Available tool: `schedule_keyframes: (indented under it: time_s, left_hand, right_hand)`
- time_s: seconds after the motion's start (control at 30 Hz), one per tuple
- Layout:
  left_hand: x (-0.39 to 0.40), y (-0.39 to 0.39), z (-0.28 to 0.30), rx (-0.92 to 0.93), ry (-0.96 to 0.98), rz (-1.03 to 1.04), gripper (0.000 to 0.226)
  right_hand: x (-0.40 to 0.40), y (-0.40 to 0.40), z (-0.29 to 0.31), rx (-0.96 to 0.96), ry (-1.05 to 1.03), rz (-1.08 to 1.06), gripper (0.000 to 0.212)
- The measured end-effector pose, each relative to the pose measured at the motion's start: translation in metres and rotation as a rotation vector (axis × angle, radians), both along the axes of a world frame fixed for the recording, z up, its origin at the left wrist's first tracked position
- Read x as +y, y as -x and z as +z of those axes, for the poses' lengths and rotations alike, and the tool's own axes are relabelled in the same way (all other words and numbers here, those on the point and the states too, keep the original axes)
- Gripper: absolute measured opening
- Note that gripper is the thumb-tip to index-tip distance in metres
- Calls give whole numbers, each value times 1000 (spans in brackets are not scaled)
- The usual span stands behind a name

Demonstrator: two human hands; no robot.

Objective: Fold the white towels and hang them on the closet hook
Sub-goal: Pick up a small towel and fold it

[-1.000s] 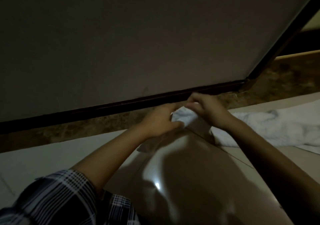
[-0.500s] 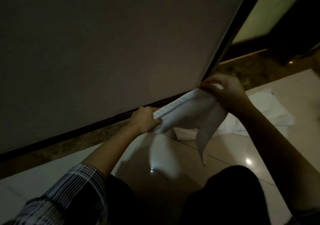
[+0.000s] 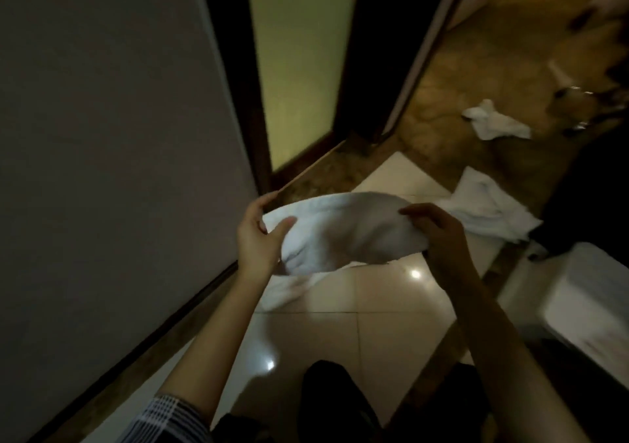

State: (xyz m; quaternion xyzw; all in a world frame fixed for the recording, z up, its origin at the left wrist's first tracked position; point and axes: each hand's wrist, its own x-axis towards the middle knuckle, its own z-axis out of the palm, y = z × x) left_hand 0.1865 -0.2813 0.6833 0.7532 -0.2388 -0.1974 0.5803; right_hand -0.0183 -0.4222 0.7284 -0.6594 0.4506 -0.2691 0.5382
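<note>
A white towel (image 3: 343, 228) is stretched in the air between both hands above the tiled floor, with a loose end drooping below it. My left hand (image 3: 257, 238) grips its left end and my right hand (image 3: 439, 235) grips its right end. A second white towel (image 3: 483, 209) lies crumpled on the floor behind my right hand. A third white towel (image 3: 493, 126) lies farther off on the brown floor. No closet hook shows in this view.
A plain grey wall (image 3: 112, 143) with a dark baseboard runs along the left. A frosted-glass door (image 3: 303, 58) in a dark frame stands ahead. A white boxy object (image 3: 592, 299) sits at the right. My dark-clad legs (image 3: 333, 405) are at the bottom.
The towel has been lifted off the floor and spread wider between my hands. The view has swung up and right, which brings the door and the far towels into sight.
</note>
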Motion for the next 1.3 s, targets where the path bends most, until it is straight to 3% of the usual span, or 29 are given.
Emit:
schedule_keyframes:
  time_s: [0.23,0.3,0.37,0.43,0.57,0.63,0.7,0.77,0.83,0.9,1.0,1.13,1.3]
  left_hand:
    - [-96,104,118,-195,187,-562,25]
    - [-116,130,131,-174,245,-720,20]
    - [-133,157,141,-161,310,-848,36]
    - [-146,183,150,-226,342,-956,36]
    - [-168,231,170,-263,346,-1219,26]
    - [-175,251,179,-208,351,-1359,29]
    - [-179,272,182,-191,364,-1451,30]
    - [-184,291,184,-138,348,-1499,43]
    - [-189,307,187,-45,277,-1520,52]
    - [-195,320,188,47,223,-1570,47]
    - [-190,339,193,74,205,-1778,30]
    - [-166,371,209,-20,148,-2026,21]
    - [-124,393,234,464,44,-2200,22]
  right_hand:
    - [-4,87,111,22,60,9,43]
    - [0,107,128,162,206,-30,37]
    - [2,129,139,311,380,-99,19]
    - [5,149,148,467,528,-180,8]
    - [20,181,167,722,769,-342,16]
    - [26,192,179,739,819,-320,27]
    - [36,203,187,747,857,-313,19]
    - [49,216,192,715,726,-406,6]
    - [66,228,199,579,549,-608,12]
    - [80,241,202,543,444,-749,14]
    - [94,253,205,912,237,-687,21]
    - [122,255,216,639,204,-911,11]
    - [157,261,228,650,203,-1107,11]
